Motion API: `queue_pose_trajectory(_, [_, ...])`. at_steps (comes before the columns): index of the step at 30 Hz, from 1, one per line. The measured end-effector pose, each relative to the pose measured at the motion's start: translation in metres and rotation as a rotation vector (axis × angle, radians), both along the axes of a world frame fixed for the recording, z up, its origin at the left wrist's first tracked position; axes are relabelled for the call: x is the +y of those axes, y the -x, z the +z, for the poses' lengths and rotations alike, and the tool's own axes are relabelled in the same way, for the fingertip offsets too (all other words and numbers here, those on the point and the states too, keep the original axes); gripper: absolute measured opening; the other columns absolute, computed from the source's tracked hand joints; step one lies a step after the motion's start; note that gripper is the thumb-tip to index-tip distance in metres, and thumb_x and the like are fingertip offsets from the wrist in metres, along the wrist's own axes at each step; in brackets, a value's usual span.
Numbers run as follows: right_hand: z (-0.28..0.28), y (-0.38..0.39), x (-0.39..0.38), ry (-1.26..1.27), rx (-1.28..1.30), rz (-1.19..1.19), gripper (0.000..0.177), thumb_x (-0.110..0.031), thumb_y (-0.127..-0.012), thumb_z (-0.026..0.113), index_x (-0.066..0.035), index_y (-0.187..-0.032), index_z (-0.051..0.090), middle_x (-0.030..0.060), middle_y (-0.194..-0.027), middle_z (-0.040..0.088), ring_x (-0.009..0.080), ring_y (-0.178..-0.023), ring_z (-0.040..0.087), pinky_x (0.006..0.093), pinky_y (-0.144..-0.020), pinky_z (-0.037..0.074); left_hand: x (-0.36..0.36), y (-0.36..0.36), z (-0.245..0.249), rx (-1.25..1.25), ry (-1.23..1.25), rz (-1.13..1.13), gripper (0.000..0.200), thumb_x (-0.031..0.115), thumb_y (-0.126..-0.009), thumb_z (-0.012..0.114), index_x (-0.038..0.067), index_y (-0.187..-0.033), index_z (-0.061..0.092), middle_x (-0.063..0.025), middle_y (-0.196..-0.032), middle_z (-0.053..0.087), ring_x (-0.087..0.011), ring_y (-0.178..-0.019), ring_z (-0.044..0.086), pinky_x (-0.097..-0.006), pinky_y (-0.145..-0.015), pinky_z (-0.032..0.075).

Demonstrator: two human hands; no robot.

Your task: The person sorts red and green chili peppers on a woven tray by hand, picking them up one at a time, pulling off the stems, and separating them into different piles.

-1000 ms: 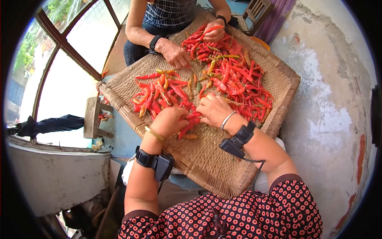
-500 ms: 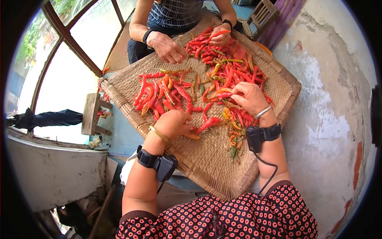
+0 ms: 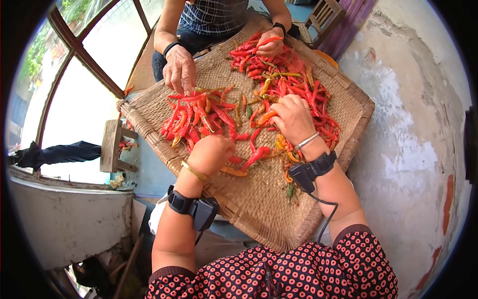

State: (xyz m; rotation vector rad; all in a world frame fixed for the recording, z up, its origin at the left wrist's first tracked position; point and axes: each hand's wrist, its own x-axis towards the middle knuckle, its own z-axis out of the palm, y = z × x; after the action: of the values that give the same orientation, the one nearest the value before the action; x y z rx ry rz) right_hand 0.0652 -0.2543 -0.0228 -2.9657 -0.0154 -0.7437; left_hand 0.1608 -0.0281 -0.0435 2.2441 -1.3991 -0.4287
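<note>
Red chili peppers lie in two heaps on a woven tray: a larger heap (image 3: 316, 97) at the right and a smaller heap (image 3: 196, 117) at the left. My right hand (image 3: 295, 121) is at the near edge of the larger heap, its fingers closed on an orange-red chili pepper (image 3: 267, 118). My left hand (image 3: 213, 152) is curled just below the smaller heap. Its fingertips are turned away, so what they hold is hidden. Close to it lie a red chili pepper (image 3: 256, 157) and an orange one (image 3: 234, 172).
The woven tray (image 3: 264, 214) has a raised rim. Opposite me sits another person, one hand (image 3: 180, 72) at the left heap, the other (image 3: 271, 44) holding a red pepper. A wooden stool (image 3: 112, 145) stands at the left; a bare wall (image 3: 398, 129) rises at the right.
My right hand has moved up and left, from a red pepper to an orange-red one. The other person's hand has come down onto the left heap. My left hand has barely shifted.
</note>
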Motion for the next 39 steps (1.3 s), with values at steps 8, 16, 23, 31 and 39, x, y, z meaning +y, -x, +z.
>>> queue_pose_trajectory(8, [-0.034, -0.015, -0.001, 0.177, 0.077, -0.064, 0.005, -0.013, -0.069, 0.06, -0.01, -0.072, 0.059, 0.0057, -0.091, 0.055, 0.0244, -0.099, 0.047, 0.0425, -0.086, 0.036, 0.001, 0.003, 0.003, 0.009, 0.11, 0.045, 0.011, 0.011, -0.073, 0.058, 0.005, -0.08, 0.064, -0.0136, -0.076, 0.061, -0.0303, -0.073, 0.06, -0.0371, -0.066, 0.048])
queue_pose_trajectory(16, [0.018, -0.002, -0.013, 0.186, -0.371, -0.386, 0.016, -0.019, -0.07, 0.067, -0.01, -0.082, 0.062, 0.0071, -0.081, 0.057, 0.0262, -0.086, 0.053, 0.038, -0.079, 0.041, -0.002, 0.001, 0.004, 0.052, 0.263, 0.052, 0.013, 0.003, -0.07, 0.058, 0.002, -0.082, 0.062, -0.0149, -0.076, 0.06, -0.0309, -0.074, 0.059, -0.0366, -0.067, 0.048])
queue_pose_trajectory(23, [-0.026, -0.001, 0.053, -0.109, 0.679, -0.107, 0.031, -0.039, -0.073, 0.062, -0.008, -0.069, 0.064, 0.0118, -0.073, 0.062, 0.0293, -0.077, 0.059, 0.0403, -0.069, 0.047, 0.0, 0.003, 0.001, -0.029, 0.29, 0.171, 0.012, 0.009, -0.075, 0.056, 0.004, -0.083, 0.063, -0.0153, -0.077, 0.06, -0.0328, -0.075, 0.059, -0.0405, -0.068, 0.047])
queue_pose_trajectory(31, [-0.021, -0.005, 0.033, -0.518, 0.722, -0.07, 0.028, -0.033, -0.07, 0.061, -0.006, -0.075, 0.065, 0.016, -0.073, 0.063, 0.0315, -0.072, 0.061, 0.0416, -0.065, 0.047, 0.0, 0.004, 0.004, -0.039, 0.238, 0.19, 0.011, 0.013, -0.075, 0.055, 0.004, -0.078, 0.063, -0.0154, -0.074, 0.06, -0.0322, -0.073, 0.059, -0.0414, -0.066, 0.047])
queue_pose_trajectory(39, [-0.006, 0.004, 0.017, -1.499, 0.575, 0.124, 0.013, -0.015, -0.083, 0.059, -0.003, -0.084, 0.064, -0.0013, -0.075, 0.06, 0.0044, -0.067, 0.052, 0.0208, -0.061, 0.043, -0.004, 0.009, 0.019, 0.223, 0.289, 0.115, 0.012, 0.012, -0.075, 0.059, 0.001, -0.079, 0.063, -0.0154, -0.071, 0.06, -0.0281, -0.068, 0.06, -0.0358, -0.062, 0.046])
